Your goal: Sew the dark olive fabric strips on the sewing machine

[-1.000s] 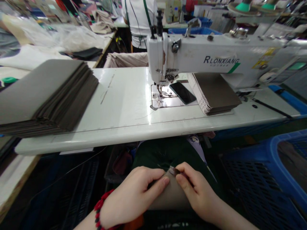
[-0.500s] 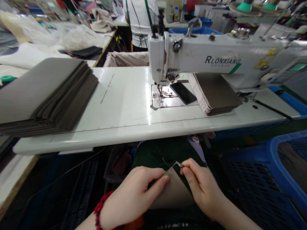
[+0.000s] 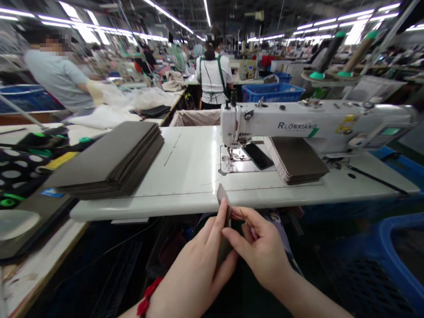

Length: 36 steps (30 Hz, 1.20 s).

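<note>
My left hand [image 3: 202,260] is closed around a grey-brown fabric piece [image 3: 221,191], held on edge above my lap at the table's front edge. One corner of the piece points up past my fingertips. My right hand [image 3: 263,249] is at the right side of the fabric, its thumb and forefinger close to the fabric's edge. Tucked in its curled fingers is a small slim tool [image 3: 254,233] with a pinkish part; its exact kind is hard to make out. The lower part of the fabric is mostly hidden behind my hands.
A white sewing machine [image 3: 285,121] stands on the white table [image 3: 185,176]. A phone [image 3: 257,156] lies beside its needle, with a fabric stack [image 3: 300,161] under its arm. Another stack [image 3: 109,161] is at left. A blue basket [image 3: 391,247] stands at right. Two people work beyond.
My view has tilted up. The fabric has been turned from lying slanted to standing on edge, and my right hand has moved in against it, the tool now tucked in its fingers.
</note>
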Each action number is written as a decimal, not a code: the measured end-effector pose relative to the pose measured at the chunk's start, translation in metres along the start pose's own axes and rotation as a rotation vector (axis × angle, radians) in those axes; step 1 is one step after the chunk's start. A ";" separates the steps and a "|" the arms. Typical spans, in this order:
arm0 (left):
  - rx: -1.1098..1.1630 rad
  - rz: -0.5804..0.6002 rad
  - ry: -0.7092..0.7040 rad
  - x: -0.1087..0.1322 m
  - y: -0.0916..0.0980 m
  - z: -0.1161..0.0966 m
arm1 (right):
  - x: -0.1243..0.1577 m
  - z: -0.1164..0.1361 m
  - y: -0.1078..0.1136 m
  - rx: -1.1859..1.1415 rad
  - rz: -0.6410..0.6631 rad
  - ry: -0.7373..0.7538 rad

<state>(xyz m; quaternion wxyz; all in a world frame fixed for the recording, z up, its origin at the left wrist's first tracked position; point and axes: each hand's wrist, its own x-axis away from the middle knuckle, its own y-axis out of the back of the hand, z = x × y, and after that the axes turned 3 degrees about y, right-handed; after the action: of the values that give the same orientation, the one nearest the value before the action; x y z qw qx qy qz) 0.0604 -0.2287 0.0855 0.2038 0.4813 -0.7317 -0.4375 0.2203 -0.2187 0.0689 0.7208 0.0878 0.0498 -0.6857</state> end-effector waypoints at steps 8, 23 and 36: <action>-0.235 -0.353 -0.055 -0.027 0.047 0.012 | -0.024 0.022 0.009 -0.156 -0.005 -0.054; 0.567 0.327 0.205 -0.016 0.039 0.022 | -0.017 -0.009 0.040 0.190 -0.034 -0.003; 0.622 0.396 0.326 -0.018 0.016 0.023 | -0.002 0.000 0.039 0.407 0.060 0.295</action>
<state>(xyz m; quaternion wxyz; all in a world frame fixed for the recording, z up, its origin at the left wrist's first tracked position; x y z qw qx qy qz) 0.0440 -0.1999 0.0893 0.2420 0.4329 -0.8659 -0.0653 0.2591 -0.2150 0.0720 0.6932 0.3319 0.0126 -0.6397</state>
